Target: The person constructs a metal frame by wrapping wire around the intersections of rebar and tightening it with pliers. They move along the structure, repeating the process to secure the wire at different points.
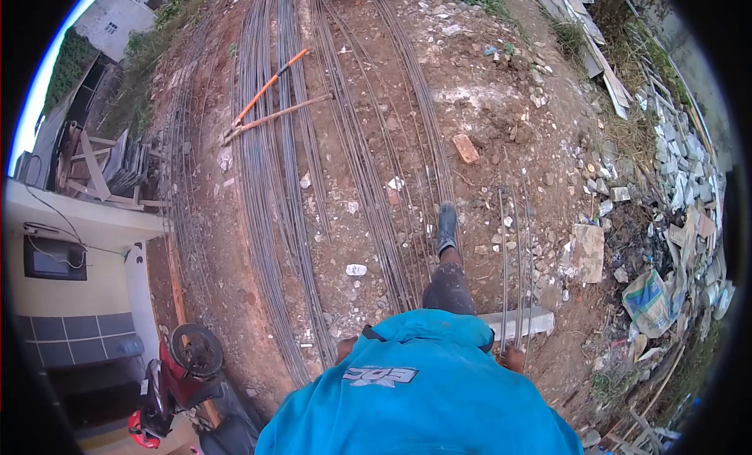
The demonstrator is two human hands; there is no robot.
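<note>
Below the blue shirt's right edge, my right hand (513,359) shows only in part, next to thin steel rods (518,275) and a pale concrete strip (536,322); its fingers cannot be made out. On the other side, a bit of my left hand or wrist (345,348) shows beside the shirt, near long bundles of steel bars (374,196); its fingers are hidden. Across the bars at the upper left lies a long-handled cutter (249,120), its orange handle and brown handle spread apart.
One boot (447,226) stands on the rubble-strewn soil beside the bars. A brick (465,149) lies ahead. Broken tiles (685,173) and a sack (650,302) are at the right. A motorbike (168,384) stands at the lower left by a building (74,294).
</note>
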